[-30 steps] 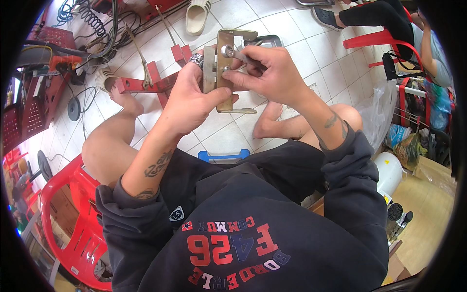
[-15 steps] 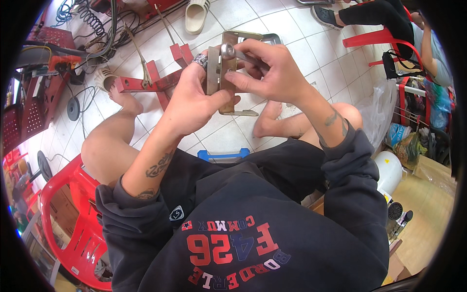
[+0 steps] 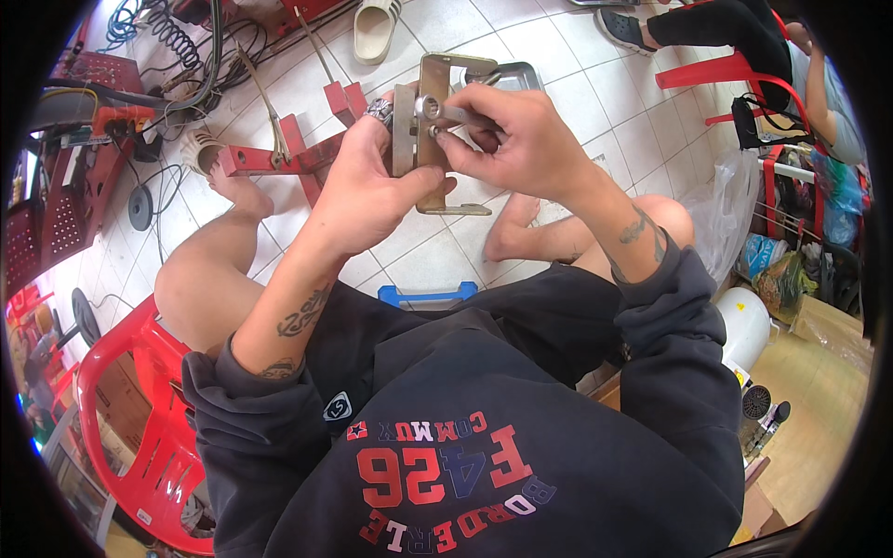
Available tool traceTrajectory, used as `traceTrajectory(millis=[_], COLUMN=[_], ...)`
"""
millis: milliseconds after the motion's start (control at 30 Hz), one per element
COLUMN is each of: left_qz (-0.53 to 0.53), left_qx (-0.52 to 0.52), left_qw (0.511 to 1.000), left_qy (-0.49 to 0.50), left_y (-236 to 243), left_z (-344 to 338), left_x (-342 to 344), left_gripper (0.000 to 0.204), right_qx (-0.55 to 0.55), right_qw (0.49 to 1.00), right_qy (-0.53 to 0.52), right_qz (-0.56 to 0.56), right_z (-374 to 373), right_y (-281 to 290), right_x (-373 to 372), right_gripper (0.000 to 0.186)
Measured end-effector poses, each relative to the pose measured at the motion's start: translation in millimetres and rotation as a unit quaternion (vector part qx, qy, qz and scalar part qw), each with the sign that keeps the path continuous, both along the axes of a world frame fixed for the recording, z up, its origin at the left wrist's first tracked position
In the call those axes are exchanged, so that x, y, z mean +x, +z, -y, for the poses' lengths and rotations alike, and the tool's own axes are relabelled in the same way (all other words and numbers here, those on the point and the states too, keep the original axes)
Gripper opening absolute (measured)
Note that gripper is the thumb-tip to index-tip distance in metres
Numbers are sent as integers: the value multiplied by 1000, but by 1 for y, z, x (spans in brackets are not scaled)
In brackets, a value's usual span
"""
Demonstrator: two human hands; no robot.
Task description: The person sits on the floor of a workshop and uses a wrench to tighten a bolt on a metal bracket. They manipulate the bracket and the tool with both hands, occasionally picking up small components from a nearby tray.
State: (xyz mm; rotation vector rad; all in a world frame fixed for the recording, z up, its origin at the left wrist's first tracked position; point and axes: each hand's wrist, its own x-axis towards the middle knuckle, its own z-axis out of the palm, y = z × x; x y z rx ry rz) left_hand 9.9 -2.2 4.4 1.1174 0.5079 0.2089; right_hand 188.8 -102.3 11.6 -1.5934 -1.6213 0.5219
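My left hand is closed on a brass-coloured metal bracket, gripping it around a pale flat block on its left side. My right hand holds a silver wrench, its ring end lying over the bracket's face. My right thumb is at a small bolt on the bracket just below that ring. The fingers under the bracket are partly hidden. A metal tray on the floor shows behind the bracket.
A red metal frame lies left of the bracket, near cables and a slipper. A blue handle is between my legs. A red chair is lower left; a seated person, plastic bags and a white tank are right.
The wrench's ring end has shifted slightly down and left on the bracket. The bracket has moved only a little, and both hands keep their grip.
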Motion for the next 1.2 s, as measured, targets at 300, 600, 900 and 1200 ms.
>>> traceTrajectory(millis=[300,600,900,1200], left_qz=[4,13,-12,25], left_qx=[-1,-4,22,40], left_qw=[1000,1000,1000,999], left_qy=[-13,4,18,13], left_y=[2,13,4,9], left_z=[0,3,0,-6], left_x=[2,4,0,2], left_gripper=[45,44,41,44], right_qx=[-7,-4,-20,-12], right_qw=[999,999,999,1000], right_qy=[6,-16,-32,-1], right_qz=[-35,-50,9,28], right_z=[0,-1,1,1], right_y=[8,6,0,23], right_x=[-3,-1,-6,-9], right_gripper=[21,23,20,17])
